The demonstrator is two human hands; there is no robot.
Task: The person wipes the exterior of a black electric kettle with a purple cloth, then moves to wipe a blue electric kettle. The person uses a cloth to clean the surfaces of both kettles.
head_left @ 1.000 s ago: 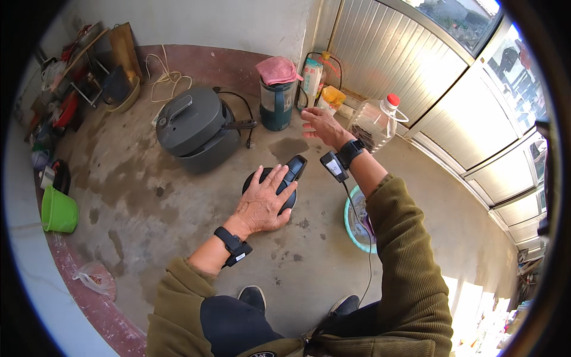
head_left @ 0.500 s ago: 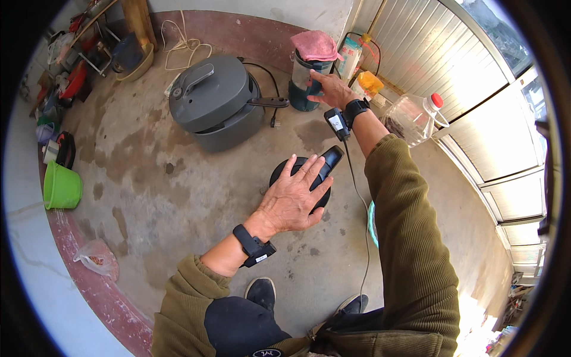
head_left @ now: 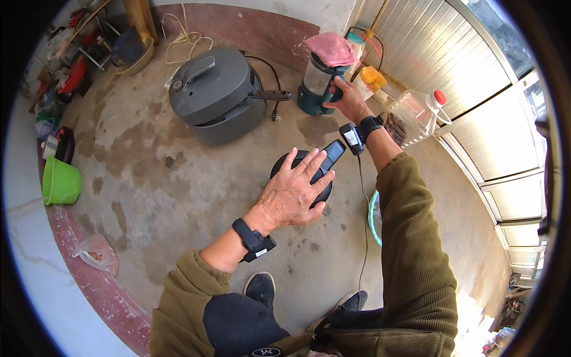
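My right hand [head_left: 351, 101] is closed around the handle of a jug [head_left: 315, 89] with a clear wall and dark green base. A folded pink cloth [head_left: 331, 49] lies over the jug's top. I cannot tell whether its base touches the floor. Nearer to me, my left hand [head_left: 291, 189] rests with fingers spread on a round black object [head_left: 325, 193] with a thick handle [head_left: 335, 152]; the palm hides much of it, so its kind is unclear.
A grey lidded cooker [head_left: 214, 95] stands left of the jug, its cord behind. To the right are a clear plastic bottle [head_left: 410, 116] with a red cap and a yellow container [head_left: 372, 78]. A green bucket [head_left: 62, 181] and plastic bag [head_left: 96, 253] sit along the left wall.
My right hand has shifted right and closed on the jug's handle. The jug and cloth have moved slightly right and turned, showing the handle. My left hand stays on the black object.
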